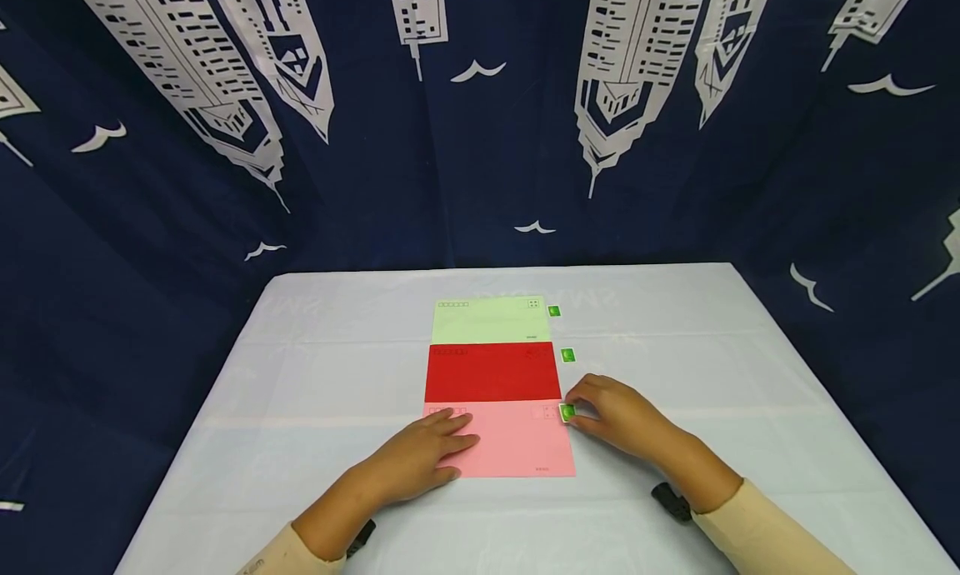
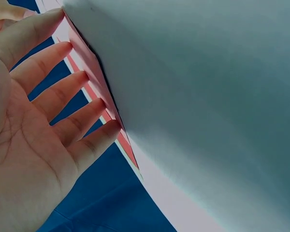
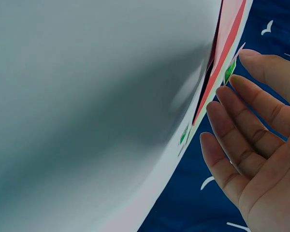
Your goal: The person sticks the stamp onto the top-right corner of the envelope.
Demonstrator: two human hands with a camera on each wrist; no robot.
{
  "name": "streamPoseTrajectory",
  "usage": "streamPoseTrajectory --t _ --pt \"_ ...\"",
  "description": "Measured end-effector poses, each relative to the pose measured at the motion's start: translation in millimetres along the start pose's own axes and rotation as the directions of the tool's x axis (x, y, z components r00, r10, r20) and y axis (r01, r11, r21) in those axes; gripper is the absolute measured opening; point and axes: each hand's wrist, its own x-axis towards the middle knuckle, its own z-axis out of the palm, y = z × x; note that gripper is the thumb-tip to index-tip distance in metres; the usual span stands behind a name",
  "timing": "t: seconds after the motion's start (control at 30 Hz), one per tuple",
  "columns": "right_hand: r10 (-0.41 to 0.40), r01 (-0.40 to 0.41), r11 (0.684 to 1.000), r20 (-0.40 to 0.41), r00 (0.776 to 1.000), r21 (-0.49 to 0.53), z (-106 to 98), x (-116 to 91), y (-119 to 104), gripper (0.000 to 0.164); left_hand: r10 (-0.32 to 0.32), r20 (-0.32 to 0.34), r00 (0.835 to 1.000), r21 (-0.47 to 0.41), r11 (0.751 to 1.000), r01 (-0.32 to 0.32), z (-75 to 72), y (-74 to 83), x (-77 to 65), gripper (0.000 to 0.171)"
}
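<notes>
My left hand (image 1: 420, 458) rests with spread, fairly straight fingers on the left part of the pink envelope (image 1: 517, 446). At that envelope's upper right edge, my right hand (image 1: 626, 417) pinches a small green stamp with a white border (image 1: 567, 412) between thumb and forefinger. The right wrist view shows this stamp (image 3: 230, 71) tilted up at the fingertips, with the other fingers loosely bent. Directly behind the pink envelope lies a red envelope (image 1: 493, 372), and beyond that a light green envelope (image 1: 487, 322). Printed boxes mark their upper corners.
Two more green stamps lie on the white tablecloth (image 1: 300, 392): one right of the red envelope (image 1: 567, 355), one right of the light green envelope (image 1: 554, 311). A dark blue curtain (image 1: 480, 167) with white building prints hangs behind the table. Both wrists wear black cameras.
</notes>
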Motion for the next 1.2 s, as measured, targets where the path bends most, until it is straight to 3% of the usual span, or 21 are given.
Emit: streamPoseTrajectory --t 0.33,1.2 --pt "-0.039 0.039 0.999 0.001 0.999 0.018 3 7 -5 0.024 0.011 0.007 1.0 -0.014 1.0 -0.011 -4.2 0.6 -1.8 0.051" --pt "-0.041 0.038 0.998 0.047 0.998 0.047 12 20 -16 0.02 0.013 0.001 1.0 -0.024 1.0 -0.013 -1.0 -2.0 -1.1 0.051"
